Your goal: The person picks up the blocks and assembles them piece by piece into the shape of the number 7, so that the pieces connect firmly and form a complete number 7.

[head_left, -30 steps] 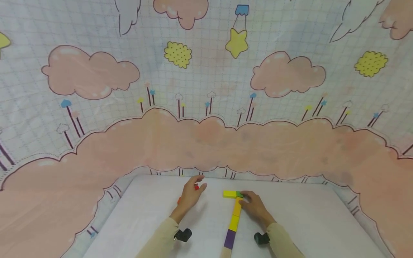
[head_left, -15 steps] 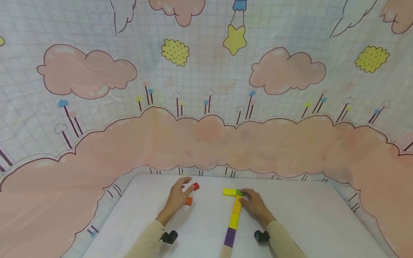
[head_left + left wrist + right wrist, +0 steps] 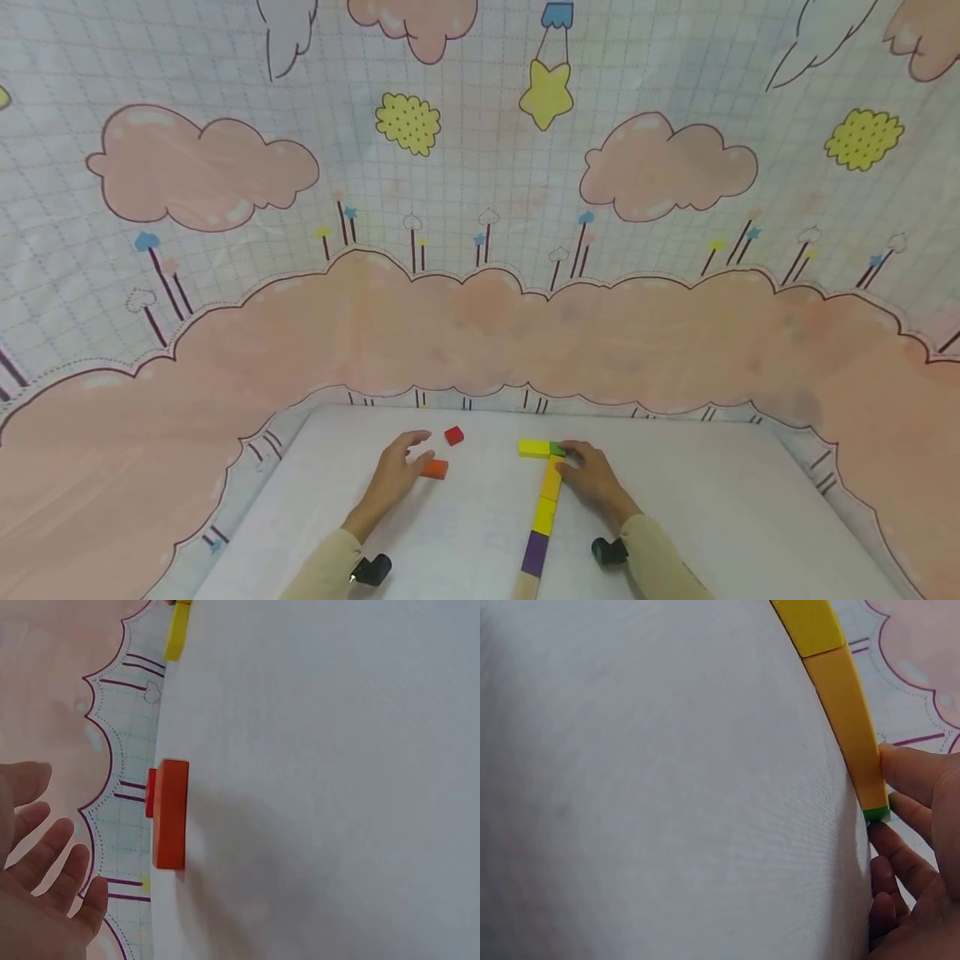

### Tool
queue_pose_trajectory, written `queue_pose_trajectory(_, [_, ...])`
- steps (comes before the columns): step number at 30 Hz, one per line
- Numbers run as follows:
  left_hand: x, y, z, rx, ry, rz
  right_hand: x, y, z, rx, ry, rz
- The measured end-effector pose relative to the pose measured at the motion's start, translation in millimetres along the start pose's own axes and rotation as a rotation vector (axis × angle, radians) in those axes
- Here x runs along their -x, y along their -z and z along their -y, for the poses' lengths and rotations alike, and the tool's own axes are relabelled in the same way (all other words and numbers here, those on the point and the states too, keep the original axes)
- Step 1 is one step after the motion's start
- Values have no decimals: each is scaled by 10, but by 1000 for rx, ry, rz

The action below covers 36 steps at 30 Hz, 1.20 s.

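A line of wooden blocks runs up the table: a tan block point(image 3: 527, 586), a purple block point(image 3: 535, 553), a yellow block point(image 3: 543, 516) and an orange-yellow block point(image 3: 551, 478). At its far end a small green block point(image 3: 556, 448) meets a second yellow block point(image 3: 533, 448) lying crosswise. My right hand point(image 3: 594, 477) holds this corner, thumb against the orange-yellow block and curled fingers at the green one. My left hand point(image 3: 396, 468), fingers spread, hovers beside an orange block point(image 3: 172, 814); the left wrist view shows them apart. Just beyond lies a small red block point(image 3: 453, 435).
The blocks lie on a white-covered table point(image 3: 675, 500). A patterned cloth point(image 3: 480, 333) with clouds and stars rises behind its far edge. Dark wrist cameras hang at both sleeves, the left camera point(image 3: 372, 570) and the right camera point(image 3: 609, 551).
My left hand has moved left and toward me, away from the red block, uncovering it and the orange block. My right hand stays at the corner of the block line.
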<state>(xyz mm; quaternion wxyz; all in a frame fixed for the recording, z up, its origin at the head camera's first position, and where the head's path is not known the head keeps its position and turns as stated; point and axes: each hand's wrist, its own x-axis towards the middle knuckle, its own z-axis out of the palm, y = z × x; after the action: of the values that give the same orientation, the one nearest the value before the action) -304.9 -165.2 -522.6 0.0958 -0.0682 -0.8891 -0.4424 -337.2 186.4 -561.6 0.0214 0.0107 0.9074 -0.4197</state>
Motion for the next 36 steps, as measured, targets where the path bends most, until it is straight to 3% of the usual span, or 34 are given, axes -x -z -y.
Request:
queue_pose_trajectory(6, [43,93,130,-25,32,62,27,5,0,1,-8,1])
queue_pose_trajectory(14, [2,129,294,-51,90,125,18,22,-5,-12,-5,-4])
queue_pose_trajectory(21, [-83,87,410,-120,76,160,16,19,-13,4,2,-8])
queue_pose_trajectory(36, [-131,47,460,-175,143,203,-18,-8,-29,2,7,-14])
